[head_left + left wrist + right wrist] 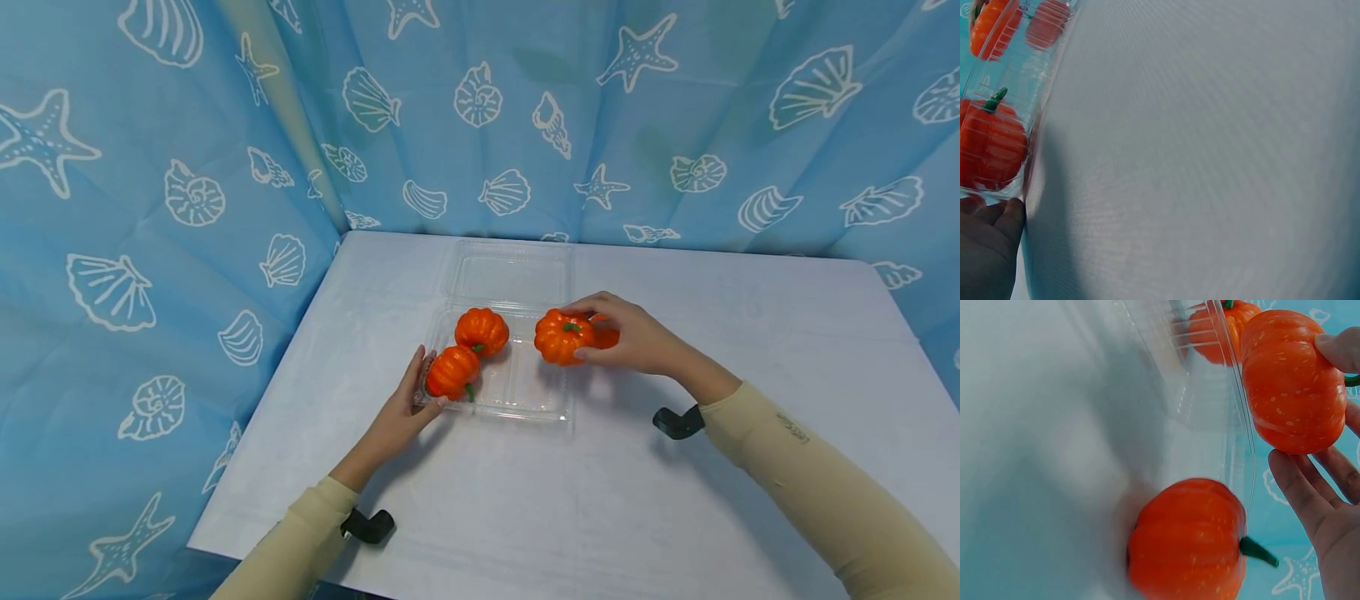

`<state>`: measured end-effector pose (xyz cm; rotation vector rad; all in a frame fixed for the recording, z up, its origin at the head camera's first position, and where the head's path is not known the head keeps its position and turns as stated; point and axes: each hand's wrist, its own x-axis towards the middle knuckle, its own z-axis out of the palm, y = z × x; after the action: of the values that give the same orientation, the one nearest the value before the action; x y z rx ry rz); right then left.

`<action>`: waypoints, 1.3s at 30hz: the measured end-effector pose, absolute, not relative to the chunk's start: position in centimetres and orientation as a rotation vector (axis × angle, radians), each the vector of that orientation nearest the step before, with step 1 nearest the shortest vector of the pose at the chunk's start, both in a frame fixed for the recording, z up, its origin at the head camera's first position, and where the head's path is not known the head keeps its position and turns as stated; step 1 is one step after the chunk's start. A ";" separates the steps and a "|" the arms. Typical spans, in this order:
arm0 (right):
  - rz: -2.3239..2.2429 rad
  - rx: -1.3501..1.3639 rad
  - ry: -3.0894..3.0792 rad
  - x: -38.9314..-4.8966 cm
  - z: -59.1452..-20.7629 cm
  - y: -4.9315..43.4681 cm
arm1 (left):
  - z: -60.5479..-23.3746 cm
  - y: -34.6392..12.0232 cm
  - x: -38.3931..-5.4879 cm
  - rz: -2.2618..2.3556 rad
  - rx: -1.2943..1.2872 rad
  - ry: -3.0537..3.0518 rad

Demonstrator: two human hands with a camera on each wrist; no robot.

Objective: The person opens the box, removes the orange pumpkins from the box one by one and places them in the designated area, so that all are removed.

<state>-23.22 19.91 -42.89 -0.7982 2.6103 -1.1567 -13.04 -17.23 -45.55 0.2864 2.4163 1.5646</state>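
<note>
Pumpkins number four, all orange with green stems, around one clear plastic container (517, 411) that lies open on the white tabletop (637, 508), its one lid (512, 277) folded back toward the far edge and nearer the left edge than the right. Two sit inside the container: one pumpkin (451, 373) at its near left corner, another pumpkin (482, 332) just beyond it. A third, the held pumpkin (562, 337), is clamped between thumb and fingers of the right hand (630, 333), over the container's right side. The fourth, an outer pumpkin (1188, 540), stands on the tabletop just right of the container, partly hidden by that hand in the head view. The left hand (405, 417) touches the container's near left corner, thumb and fingers apart. Two beige sleeves (817, 492) reach in from the near edge; one blue shell-patterned curtain (450, 150) hangs beyond the far edge.
</note>
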 end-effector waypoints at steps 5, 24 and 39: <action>-1.177 -0.777 2.617 -23.1 -43.1 20.9 | -46.2 -17.4 -13.3 1.558 0.271 2.418; -1.204 -0.626 2.704 -22.3 -42.3 25.3 | -49.7 -18.2 -14.4 1.596 0.296 2.432; -1.251 -0.505 2.810 -21.2 -42.5 30.6 | -45.9 -17.5 -13.2 1.575 0.299 2.408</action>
<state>-21.16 30.55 -42.54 -0.5049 2.8097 -1.2512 -13.19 -17.46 -45.88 0.2993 2.4080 1.5753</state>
